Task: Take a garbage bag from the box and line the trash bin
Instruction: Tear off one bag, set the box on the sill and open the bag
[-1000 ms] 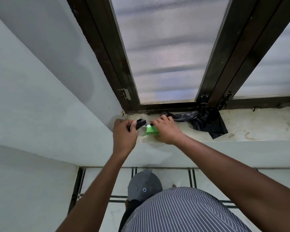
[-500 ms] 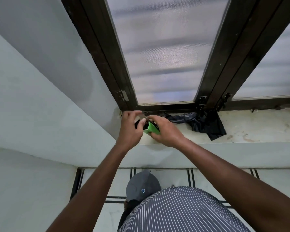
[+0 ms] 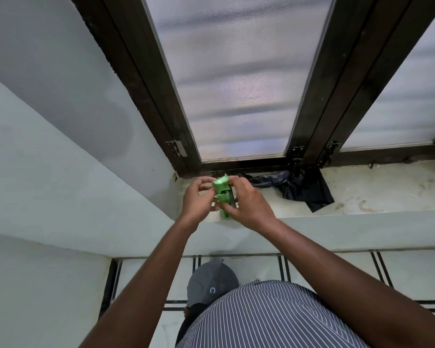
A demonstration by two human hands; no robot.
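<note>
A dark-framed window [image 3: 239, 79] with frosted panes fills the top. Directly below it runs a stained pale sill [image 3: 377, 189]. Left of the window slopes a plain white wall [image 3: 60, 151]. Far below the window lies a white tiled floor [image 3: 324, 267] with dark lines

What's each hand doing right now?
Left hand: closed on the green box.
Right hand: closed on the same green box.

The green box [image 3: 222, 194] lay flat on the sill [image 3: 377, 194] 1 second ago and now stands on end, lifted between both hands. The left hand [image 3: 196, 199] has let go of the black roll and moved to the box's side; the right hand [image 3: 249, 203] now wraps around it.
</note>
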